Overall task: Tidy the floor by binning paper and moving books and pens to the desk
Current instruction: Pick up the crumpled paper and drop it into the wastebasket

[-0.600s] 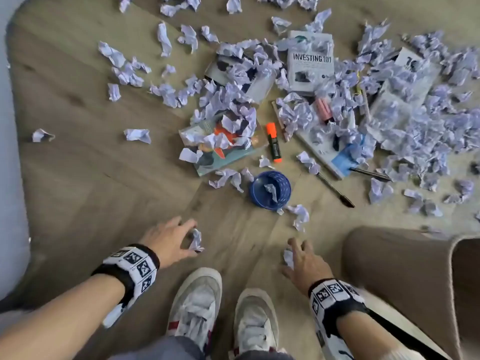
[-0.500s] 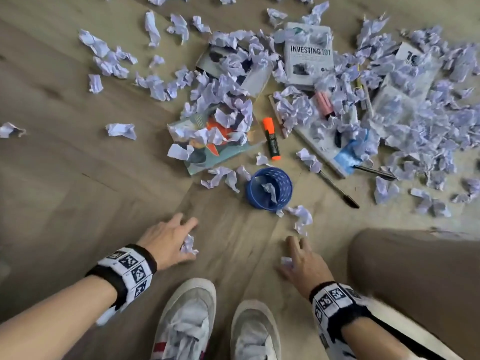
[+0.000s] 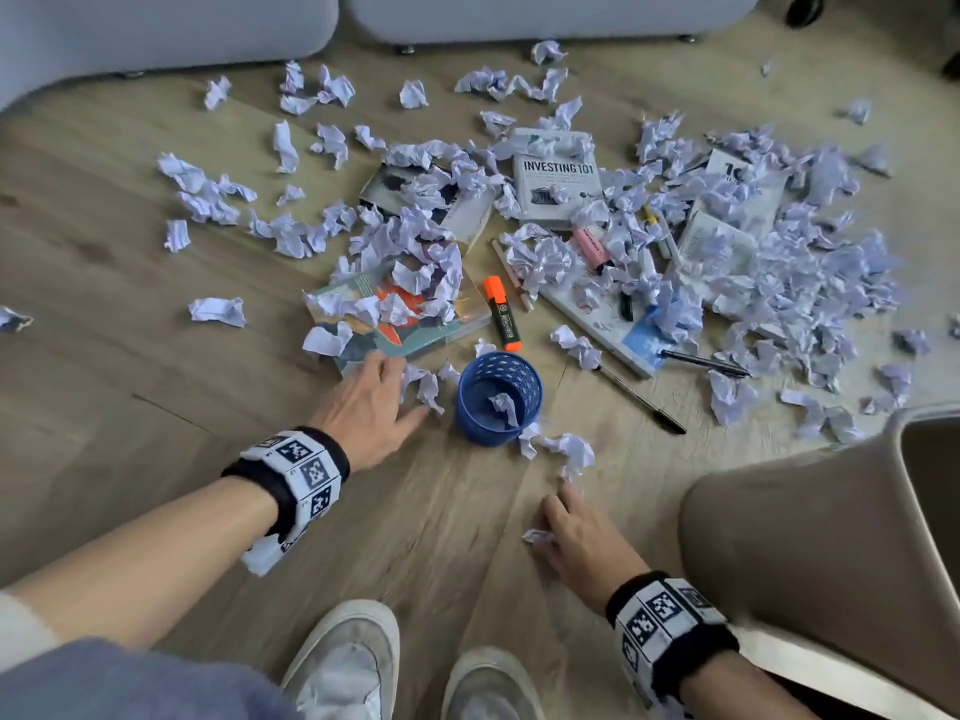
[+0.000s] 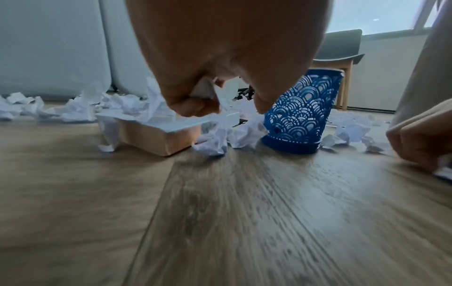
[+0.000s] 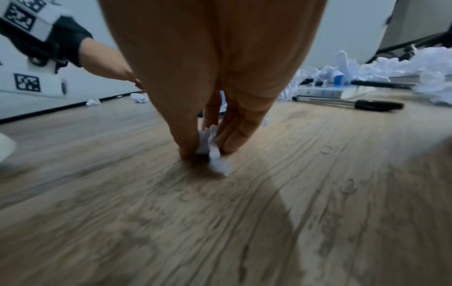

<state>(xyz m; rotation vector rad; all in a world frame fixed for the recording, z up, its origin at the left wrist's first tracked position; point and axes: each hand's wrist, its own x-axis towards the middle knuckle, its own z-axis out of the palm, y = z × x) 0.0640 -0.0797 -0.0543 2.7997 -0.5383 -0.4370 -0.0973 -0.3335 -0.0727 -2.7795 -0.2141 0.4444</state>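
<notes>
Crumpled white paper litters the wooden floor around several books and pens. My left hand [image 3: 405,388] has reached the corner of a teal-and-orange book [image 3: 415,335], beside a paper ball [image 3: 426,388] and the blue mesh cup [image 3: 467,407]. In the left wrist view its fingers [image 4: 263,104] curl around a white paper scrap [image 4: 204,91], with the blue mesh cup [image 4: 300,112] just behind. My right hand [image 3: 550,517] pinches a small paper scrap [image 5: 208,145] against the floor between thumb and fingers [image 5: 234,139].
A beige bin [image 3: 805,537] stands close by at the right. An orange highlighter [image 3: 501,319], a black pen [image 3: 639,397], a pink highlighter [image 3: 589,241] and the Investing 101 book [image 3: 558,184] lie among paper. A grey sofa [image 3: 208,23] edges the far side. My shoes [image 3: 343,662] are below.
My left hand has moved forward from the bare floor to the book's corner beside the blue cup. The right hand stays low on its scrap. The view has tilted up.
</notes>
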